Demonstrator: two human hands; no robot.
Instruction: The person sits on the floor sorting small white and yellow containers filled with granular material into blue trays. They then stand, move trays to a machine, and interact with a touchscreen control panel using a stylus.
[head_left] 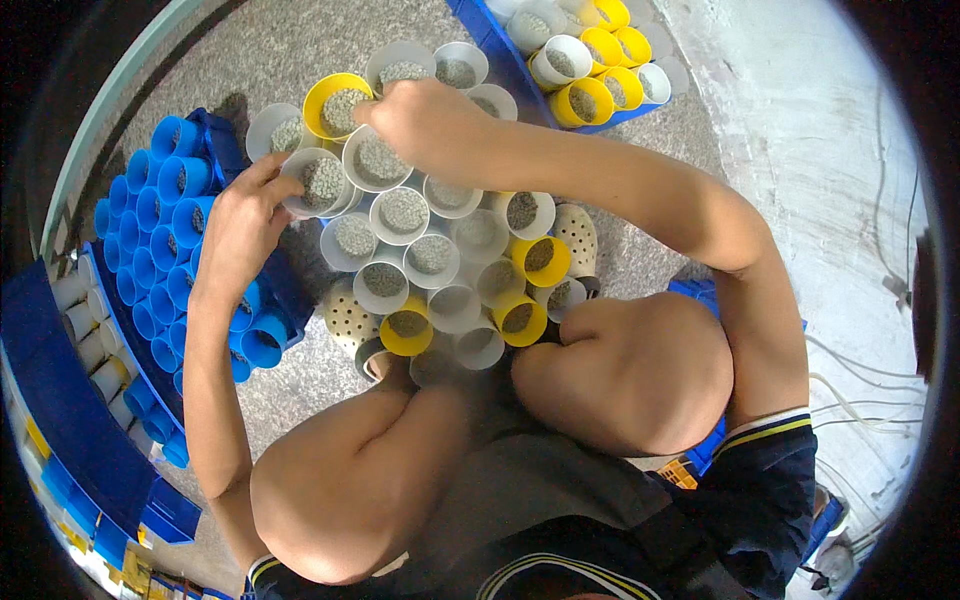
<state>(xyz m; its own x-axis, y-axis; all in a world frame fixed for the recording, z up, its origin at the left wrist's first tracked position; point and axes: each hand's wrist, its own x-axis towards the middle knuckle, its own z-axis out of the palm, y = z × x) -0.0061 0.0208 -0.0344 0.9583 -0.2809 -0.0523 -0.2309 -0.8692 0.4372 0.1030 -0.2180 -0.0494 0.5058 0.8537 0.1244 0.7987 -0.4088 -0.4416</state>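
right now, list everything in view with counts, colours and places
middle cups: over a dozen, white or translucent, between the feet and beyond
yellow cups: four, yellow, one at the cluster's far end, three near the knees
granules: uncounted, grey, inside many cups
blue cups: roughly two dozen or more, blue, left
crate cups: several, yellow and white, upper right
crates: several, blue, left and upper right
shoes: two, beige, perforated, beside the cluster
floor: one, speckled grey, underneath
sleeves: two, dark with striped cuffs, lower edge
knees: two, bare, below centre
left fingers: bare, at a white cup's rim
right fingers: bare, beside the far yellow cup
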